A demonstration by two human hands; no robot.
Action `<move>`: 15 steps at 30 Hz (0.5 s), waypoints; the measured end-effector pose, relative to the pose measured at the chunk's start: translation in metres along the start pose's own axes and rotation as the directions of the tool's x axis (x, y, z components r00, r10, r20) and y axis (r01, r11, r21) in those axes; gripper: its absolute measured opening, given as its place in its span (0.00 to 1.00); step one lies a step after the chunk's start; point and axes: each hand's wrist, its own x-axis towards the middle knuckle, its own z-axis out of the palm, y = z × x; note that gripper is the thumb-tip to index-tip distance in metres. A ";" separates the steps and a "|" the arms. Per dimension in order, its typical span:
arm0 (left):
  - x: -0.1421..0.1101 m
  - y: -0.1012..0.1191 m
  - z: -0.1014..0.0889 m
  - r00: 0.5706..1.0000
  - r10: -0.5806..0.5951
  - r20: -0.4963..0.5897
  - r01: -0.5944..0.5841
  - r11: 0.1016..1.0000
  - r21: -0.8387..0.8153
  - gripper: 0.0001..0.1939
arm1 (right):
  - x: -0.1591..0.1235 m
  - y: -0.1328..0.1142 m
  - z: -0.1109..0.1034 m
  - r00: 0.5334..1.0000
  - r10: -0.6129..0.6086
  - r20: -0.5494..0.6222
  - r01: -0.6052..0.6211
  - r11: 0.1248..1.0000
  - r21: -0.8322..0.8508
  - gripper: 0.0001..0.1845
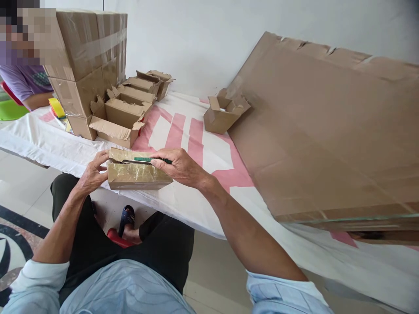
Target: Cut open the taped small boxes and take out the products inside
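A small taped cardboard box (139, 176) rests at the front edge of the cloth-covered table. My left hand (94, 173) grips its left end, fingers closed around the corner. In my right hand (178, 165) is a green-handled utility knife (142, 160), held flat along the box's top seam with the blade pointing left. The far top flap stands slightly raised, and a dark gap shows at the left of the seam. How deep the blade sits cannot be made out.
Opened small boxes (119, 117) stand in a row beyond, beside a tall stack of taped boxes (88, 48). Another opened box (224, 113) leans near a large cardboard box (327, 131) at right. A person in a purple sleeve (19, 80) sits at far left, near a yellow item (57, 107).
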 end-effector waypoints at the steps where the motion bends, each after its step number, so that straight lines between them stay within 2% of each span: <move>1: 0.000 0.000 0.000 1.000 0.000 0.003 0.000 1.000 0.005 0.25 | 0.003 -0.002 -0.001 1.000 -0.013 0.016 0.013 1.000 -0.023 0.16; 5: 0.002 0.003 0.002 1.000 0.001 0.021 -0.001 1.000 0.027 0.25 | 0.015 -0.010 -0.004 0.996 -0.019 0.089 0.030 0.991 -0.133 0.17; 15: 0.006 0.009 0.004 0.999 -0.007 0.034 0.005 0.999 0.051 0.27 | 0.040 -0.040 -0.008 0.965 0.136 0.226 -0.023 0.898 -0.440 0.20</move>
